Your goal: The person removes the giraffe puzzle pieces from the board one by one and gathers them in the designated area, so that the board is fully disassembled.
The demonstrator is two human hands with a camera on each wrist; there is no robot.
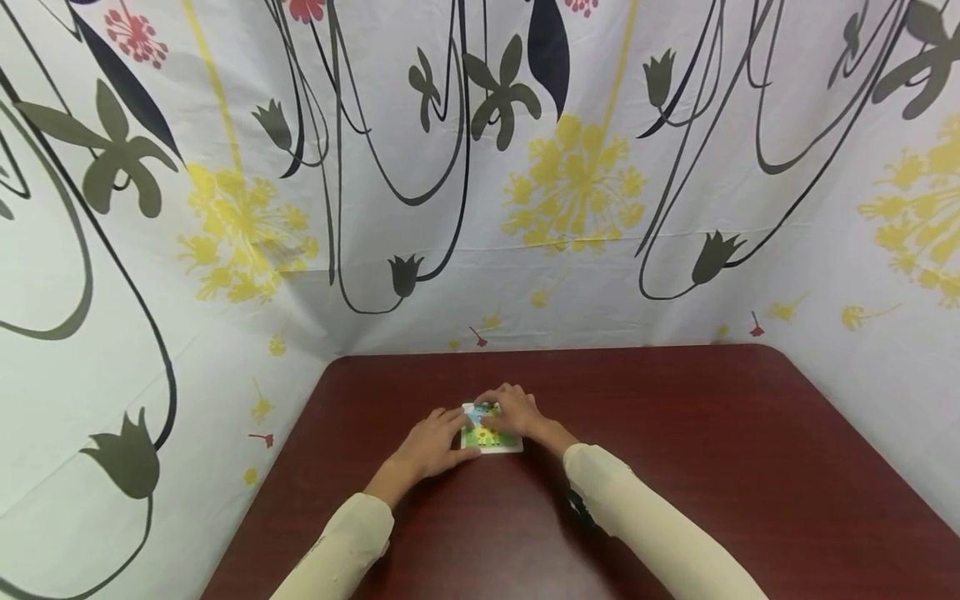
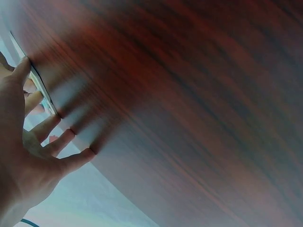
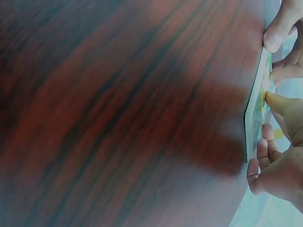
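Observation:
A small, flat picture board (image 1: 491, 439) with a white edge and a green, yellow and blue picture lies on the dark red table. At its left side is my left hand (image 1: 433, 443), the thumb on the near edge and a finger at the upper left. In the left wrist view the left hand's (image 2: 28, 156) other fingers are spread, their tips on the tabletop. My right hand (image 1: 516, 412) is over the board's upper right. In the right wrist view its thumb (image 3: 277, 101) touches the board's (image 3: 255, 113) face. Whether the right fingers pinch anything is hidden.
The wood-grained table (image 1: 660, 467) extends around both hands, its far edge close to a hanging white cloth (image 1: 525, 308) with flowers and stems printed on it. More of that cloth borders the table on the left and right.

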